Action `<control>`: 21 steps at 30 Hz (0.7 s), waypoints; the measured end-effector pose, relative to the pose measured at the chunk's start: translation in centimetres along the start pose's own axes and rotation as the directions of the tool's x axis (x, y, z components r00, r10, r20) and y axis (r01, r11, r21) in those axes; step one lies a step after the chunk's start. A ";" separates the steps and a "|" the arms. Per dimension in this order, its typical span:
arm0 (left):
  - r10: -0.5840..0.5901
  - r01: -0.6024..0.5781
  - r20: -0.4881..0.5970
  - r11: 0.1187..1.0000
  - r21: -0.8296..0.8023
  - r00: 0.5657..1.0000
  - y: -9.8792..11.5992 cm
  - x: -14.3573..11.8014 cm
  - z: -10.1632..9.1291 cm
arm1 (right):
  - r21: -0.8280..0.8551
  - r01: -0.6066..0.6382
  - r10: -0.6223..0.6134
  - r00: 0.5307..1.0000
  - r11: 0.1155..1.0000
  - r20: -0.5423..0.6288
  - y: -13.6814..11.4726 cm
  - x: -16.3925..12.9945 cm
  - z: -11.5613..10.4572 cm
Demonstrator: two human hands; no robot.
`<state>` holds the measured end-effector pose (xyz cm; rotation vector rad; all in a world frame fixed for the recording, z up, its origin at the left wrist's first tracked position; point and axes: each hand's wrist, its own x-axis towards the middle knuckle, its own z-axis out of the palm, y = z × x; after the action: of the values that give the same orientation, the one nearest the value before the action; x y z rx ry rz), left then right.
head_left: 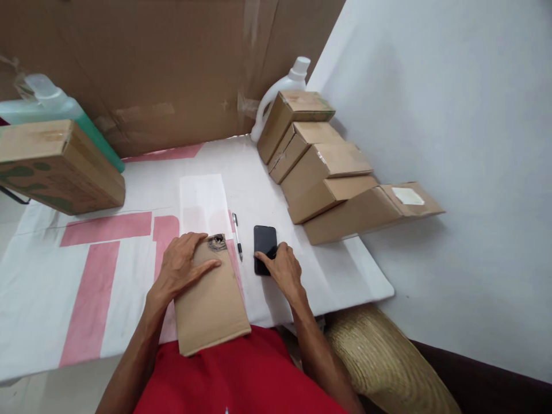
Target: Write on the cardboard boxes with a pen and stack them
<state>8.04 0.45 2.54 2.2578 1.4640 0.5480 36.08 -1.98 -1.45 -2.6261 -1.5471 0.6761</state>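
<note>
A flat, rectangular piece of cardboard (215, 313) lies at the table's front edge, its near end over the red clothing. Near its far right corner is a dark, scribbled-looking patch (217, 242). My left hand (183, 261) holds the cardboard at its far left side, thumb stretched across the face and fingers along the edge. To the right, a black smartphone (264, 238) lies screen up on the white cloth. My right hand (282, 265) grips its lower part, thumb at the left edge and fingers at the right. Between cardboard and phone lies a pen (237, 236) with a clear barrel.
A white sheet (200, 192) lies beyond the cardboard. Several cardboard boxes (328, 161) lean in a row at right, before a white bottle (280, 86). At left stand another box (90, 169) and a green-liquid bottle (92, 132). A woven straw item (379, 351) is below the table.
</note>
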 end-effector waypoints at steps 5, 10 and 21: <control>-0.023 0.023 -0.003 0.999 -0.023 1.000 0.2 0.1 -0.1 | 0.348 -0.011 0.010 1.000 0.937 0.005 1.0 1.4 1.4; -0.032 0.033 0.012 0.999 -0.013 0.999 0.4 -0.1 -0.2 | 0.915 -0.090 -0.099 0.985 0.394 0.140 1.7 -0.1 2.1; -0.014 0.014 -0.001 1.000 0.010 1.000 0.2 -0.1 0.0 | 0.853 -0.504 -0.642 0.701 -0.138 0.311 -4.8 -5.6 -5.8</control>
<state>8.17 0.27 2.66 2.2540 1.4848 0.5380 31.97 -3.06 6.84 -0.8059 -0.3934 1.9870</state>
